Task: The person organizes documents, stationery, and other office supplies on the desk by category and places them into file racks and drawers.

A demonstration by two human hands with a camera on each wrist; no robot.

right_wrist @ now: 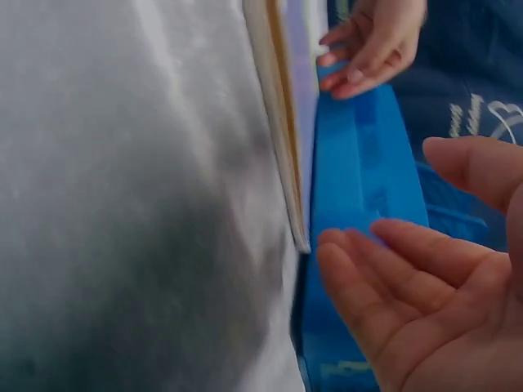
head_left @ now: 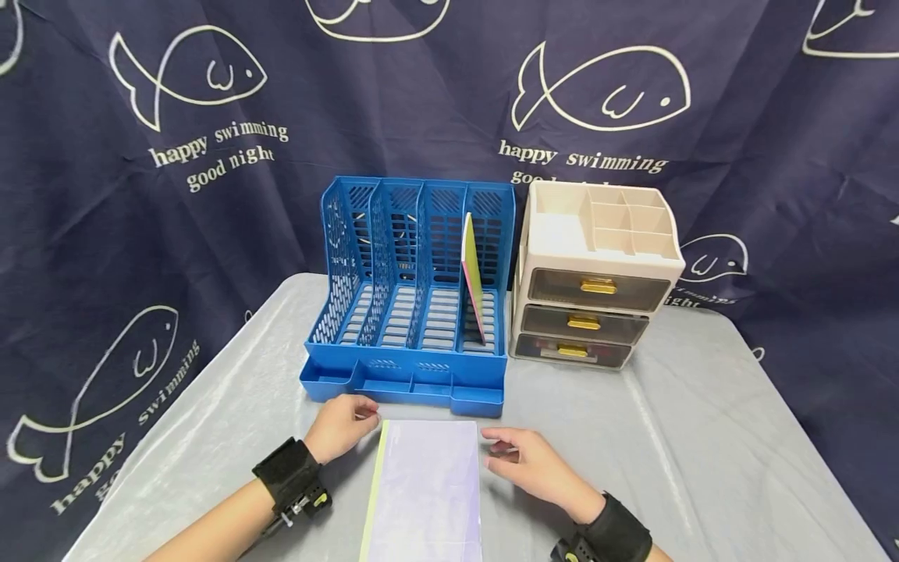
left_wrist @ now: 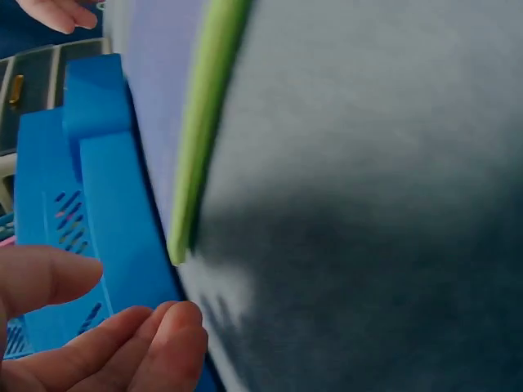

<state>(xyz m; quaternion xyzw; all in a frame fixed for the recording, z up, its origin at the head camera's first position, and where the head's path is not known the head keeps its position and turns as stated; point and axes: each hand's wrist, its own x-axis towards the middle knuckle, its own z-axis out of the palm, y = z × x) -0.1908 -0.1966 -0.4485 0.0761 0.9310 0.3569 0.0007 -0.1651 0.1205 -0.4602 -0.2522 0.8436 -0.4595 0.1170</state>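
"happy swimming good night" curtain [head_left: 211, 148]

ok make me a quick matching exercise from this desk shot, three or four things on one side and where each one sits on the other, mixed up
Things:
1. lilac notebook
2. yellow-and-pink book
3. beige drawer unit
4. blue file rack

Places:
A. standing on edge in the rack's rightmost slot
B. flat on the table between the left hand and right hand
C. right of the rack, against the fish-print curtain
D. just behind the notebook, left of the drawers

Pairs: 1-B, 2-A, 3-C, 4-D
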